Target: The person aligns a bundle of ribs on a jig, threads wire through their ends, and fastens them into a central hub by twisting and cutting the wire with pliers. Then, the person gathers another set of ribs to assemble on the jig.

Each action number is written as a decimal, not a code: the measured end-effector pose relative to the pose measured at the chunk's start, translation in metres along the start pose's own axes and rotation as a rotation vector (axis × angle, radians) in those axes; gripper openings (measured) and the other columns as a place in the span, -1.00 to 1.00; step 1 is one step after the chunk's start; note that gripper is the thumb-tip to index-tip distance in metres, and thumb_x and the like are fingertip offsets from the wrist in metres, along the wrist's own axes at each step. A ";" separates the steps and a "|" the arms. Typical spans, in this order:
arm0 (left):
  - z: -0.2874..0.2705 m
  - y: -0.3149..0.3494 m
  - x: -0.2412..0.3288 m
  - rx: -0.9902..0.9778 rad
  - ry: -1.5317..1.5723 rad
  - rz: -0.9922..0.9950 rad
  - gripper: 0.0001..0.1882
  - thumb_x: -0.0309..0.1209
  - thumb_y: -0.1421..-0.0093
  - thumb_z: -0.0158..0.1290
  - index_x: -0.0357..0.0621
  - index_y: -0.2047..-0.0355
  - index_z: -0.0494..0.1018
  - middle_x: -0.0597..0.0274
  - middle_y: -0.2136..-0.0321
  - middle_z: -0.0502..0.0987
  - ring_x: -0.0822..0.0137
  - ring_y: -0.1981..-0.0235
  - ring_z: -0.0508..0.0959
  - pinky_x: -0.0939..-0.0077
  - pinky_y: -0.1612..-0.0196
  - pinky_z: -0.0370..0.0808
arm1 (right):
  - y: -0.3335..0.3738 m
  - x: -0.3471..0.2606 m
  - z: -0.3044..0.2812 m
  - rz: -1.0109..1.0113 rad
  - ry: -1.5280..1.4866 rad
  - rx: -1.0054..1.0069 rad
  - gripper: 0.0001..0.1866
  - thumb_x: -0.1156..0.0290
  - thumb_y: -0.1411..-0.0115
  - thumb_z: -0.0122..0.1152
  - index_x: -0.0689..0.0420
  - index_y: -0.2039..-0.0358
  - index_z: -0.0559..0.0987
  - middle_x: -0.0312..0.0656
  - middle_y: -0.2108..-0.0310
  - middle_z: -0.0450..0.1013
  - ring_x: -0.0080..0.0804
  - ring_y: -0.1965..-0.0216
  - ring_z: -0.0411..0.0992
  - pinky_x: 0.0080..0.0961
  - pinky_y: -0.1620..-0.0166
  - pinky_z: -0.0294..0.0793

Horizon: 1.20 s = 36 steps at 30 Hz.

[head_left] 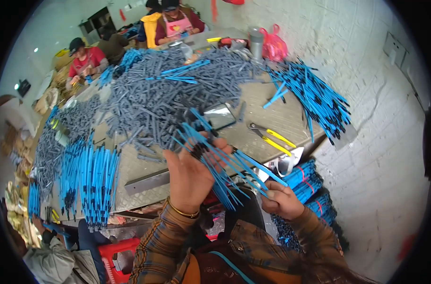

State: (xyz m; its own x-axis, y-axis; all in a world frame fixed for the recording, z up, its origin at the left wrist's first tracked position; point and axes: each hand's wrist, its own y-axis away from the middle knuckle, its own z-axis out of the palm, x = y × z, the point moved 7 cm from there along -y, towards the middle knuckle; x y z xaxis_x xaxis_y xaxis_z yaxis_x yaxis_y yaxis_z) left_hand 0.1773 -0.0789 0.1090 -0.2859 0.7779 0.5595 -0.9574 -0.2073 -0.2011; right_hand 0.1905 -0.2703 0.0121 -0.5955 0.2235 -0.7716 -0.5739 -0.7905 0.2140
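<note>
Head view: right hand [282, 201] pinches ends of blue strips [224, 191] over near edge of table [284, 119]; left hand [189, 177] lies open, palm up, beneath them. 1 metal bar [147, 181] by edge. Farther, yellow-handled pliers [278, 136], bare room behind; then grey heap [163, 90].

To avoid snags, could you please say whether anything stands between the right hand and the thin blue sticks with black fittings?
Nothing visible does: the right hand directly grips some thin blue sticks near their ends.
</note>
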 end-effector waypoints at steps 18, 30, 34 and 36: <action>-0.003 0.009 -0.001 -0.083 -0.073 -0.078 -0.73 -0.60 -0.13 -0.11 -0.14 0.13 0.28 -0.07 0.16 0.45 0.07 0.09 0.47 0.19 0.04 0.41 | -0.008 0.021 0.007 0.091 -0.183 -0.020 -0.90 0.39 -0.07 -0.10 0.12 0.44 0.31 -0.43 0.78 0.02 -0.64 0.78 -0.03 -0.65 0.64 -0.02; 0.005 0.018 -0.004 -0.001 -0.018 -0.041 -0.79 -0.55 -0.20 -0.15 -0.12 0.15 0.28 -0.02 0.26 0.48 0.20 0.26 0.52 0.34 0.17 0.46 | -0.005 0.035 0.011 0.066 -0.064 0.057 -0.92 0.41 -0.07 -0.07 0.10 0.41 0.30 -0.41 0.74 0.06 -0.64 0.73 0.01 -0.64 0.61 0.00; -0.015 0.019 0.009 0.145 -0.068 0.160 -0.85 -0.48 -0.21 -0.11 -0.11 0.19 0.32 0.13 0.36 0.47 0.35 0.41 0.47 0.46 0.31 0.43 | -0.004 0.030 0.026 0.058 0.033 -0.035 -0.83 0.42 -0.10 0.00 0.13 0.28 0.33 -0.36 0.64 0.19 -0.64 0.64 0.14 -0.66 0.53 0.12; -0.009 0.014 0.007 0.165 -0.047 0.159 -0.86 -0.47 -0.22 -0.10 -0.11 0.21 0.33 0.17 0.39 0.47 0.38 0.45 0.44 0.49 0.34 0.42 | -0.004 0.028 0.028 0.014 0.277 -0.016 -0.76 0.42 -0.10 0.04 0.16 0.20 0.34 -0.33 0.57 0.27 -0.63 0.58 0.22 -0.64 0.49 0.20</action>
State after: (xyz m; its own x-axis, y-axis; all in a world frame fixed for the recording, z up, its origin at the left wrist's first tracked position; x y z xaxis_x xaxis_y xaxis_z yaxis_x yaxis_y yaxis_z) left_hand 0.1618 -0.0708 0.1028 -0.4311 0.6999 0.5694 -0.8929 -0.4217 -0.1577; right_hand 0.1600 -0.2451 0.0063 -0.4256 0.0494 -0.9035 -0.5560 -0.8021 0.2180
